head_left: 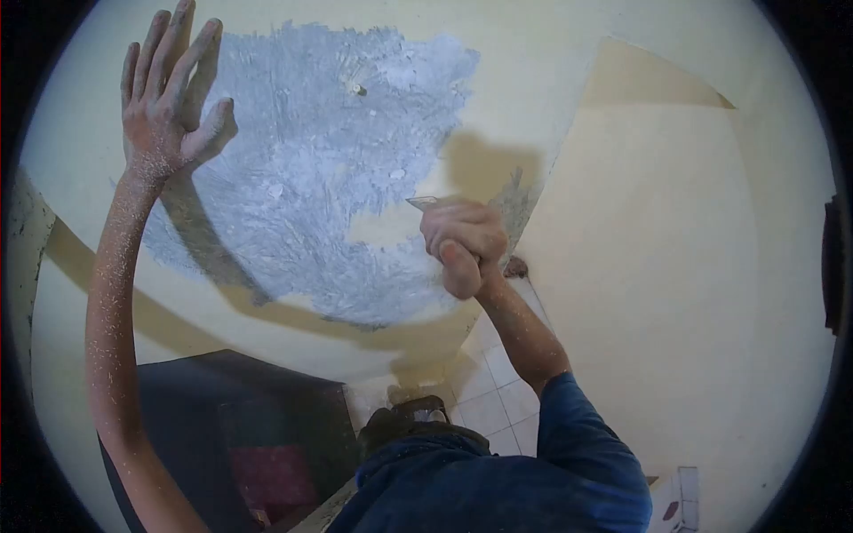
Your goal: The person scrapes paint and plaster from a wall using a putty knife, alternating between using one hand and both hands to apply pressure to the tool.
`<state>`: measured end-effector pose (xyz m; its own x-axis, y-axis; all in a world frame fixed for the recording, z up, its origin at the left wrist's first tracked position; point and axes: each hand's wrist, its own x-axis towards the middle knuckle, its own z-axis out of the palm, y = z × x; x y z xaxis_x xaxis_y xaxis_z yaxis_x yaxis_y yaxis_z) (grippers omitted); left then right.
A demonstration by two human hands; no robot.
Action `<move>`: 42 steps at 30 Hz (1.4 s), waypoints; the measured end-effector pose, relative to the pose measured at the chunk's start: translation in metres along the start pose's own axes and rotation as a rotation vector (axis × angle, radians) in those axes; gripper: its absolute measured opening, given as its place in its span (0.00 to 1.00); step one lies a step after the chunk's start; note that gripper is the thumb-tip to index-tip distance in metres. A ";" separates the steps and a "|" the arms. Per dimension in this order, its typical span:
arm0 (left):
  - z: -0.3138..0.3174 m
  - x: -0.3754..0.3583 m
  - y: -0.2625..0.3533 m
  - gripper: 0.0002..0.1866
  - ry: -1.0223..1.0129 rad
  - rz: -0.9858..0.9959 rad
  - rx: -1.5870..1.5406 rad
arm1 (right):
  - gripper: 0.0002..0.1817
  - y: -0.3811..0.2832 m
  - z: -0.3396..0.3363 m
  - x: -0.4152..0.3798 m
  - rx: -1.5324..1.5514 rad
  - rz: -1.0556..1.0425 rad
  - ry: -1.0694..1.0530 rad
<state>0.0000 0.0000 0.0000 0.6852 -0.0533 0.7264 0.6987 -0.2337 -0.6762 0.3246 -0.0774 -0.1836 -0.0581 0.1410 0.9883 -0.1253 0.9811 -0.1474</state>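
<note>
My left hand (164, 107) rests on the pale yellow wall (524, 80) at the upper left, its fingers stretched out and dusted white. Beside it spreads a large bare grey patch (311, 151) with a ragged edge, where the yellow coating is off. My right hand (464, 240), slightly blurred, is closed in a fist around a scraper (421, 203). Only the scraper's thin blade shows, pointing left toward the patch; its handle is hidden in my fingers. Pale dust flecks cover both forearms.
A second wall (657, 266) meets this one at a corner on the right. White floor tiles (484, 386) show below, and a dark panel-like surface (240, 400) stands at the lower left. A small pale knob (358, 90) sticks out of the grey patch.
</note>
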 end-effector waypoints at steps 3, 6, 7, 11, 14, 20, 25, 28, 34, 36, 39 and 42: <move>0.000 -0.004 0.005 0.37 0.013 -0.020 -0.002 | 0.16 -0.009 -0.002 0.006 0.014 -0.016 -0.008; -0.002 -0.004 0.006 0.37 -0.005 -0.013 -0.007 | 0.14 0.000 0.006 -0.007 -0.010 0.025 0.013; -0.001 -0.004 0.005 0.37 -0.001 -0.013 -0.006 | 0.12 -0.004 0.004 -0.003 0.017 0.031 -0.012; 0.001 -0.003 0.003 0.37 0.023 -0.005 0.000 | 0.11 -0.017 0.002 -0.002 0.043 0.006 0.091; -0.002 -0.004 0.006 0.37 -0.017 -0.015 -0.002 | 0.12 0.008 0.005 -0.016 -0.072 0.067 -0.009; -0.001 -0.002 0.004 0.38 0.014 0.024 0.006 | 0.13 0.012 0.008 -0.029 -0.039 0.078 0.028; 0.000 -0.003 0.000 0.38 0.031 0.021 0.008 | 0.12 -0.021 0.011 -0.011 0.156 -0.054 0.130; -0.001 -0.003 0.004 0.39 0.008 0.030 0.012 | 0.14 0.002 0.014 -0.021 -0.175 -0.050 -0.009; 0.002 -0.004 0.003 0.38 0.030 0.003 -0.019 | 0.11 -0.001 0.016 -0.024 -0.102 -0.016 0.034; 0.001 -0.005 0.005 0.38 0.015 0.005 -0.023 | 0.12 0.005 0.022 -0.023 -0.123 0.051 -0.044; 0.001 -0.002 0.001 0.37 0.039 0.024 -0.003 | 0.12 -0.018 0.023 -0.015 0.173 -0.021 0.196; 0.000 -0.005 0.007 0.37 0.019 0.027 -0.041 | 0.13 0.007 0.022 -0.037 -0.210 0.045 0.022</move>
<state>0.0014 -0.0018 -0.0079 0.6993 -0.0781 0.7106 0.6709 -0.2715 -0.6901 0.3043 -0.0787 -0.2219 -0.0370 0.1859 0.9819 0.0858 0.9795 -0.1822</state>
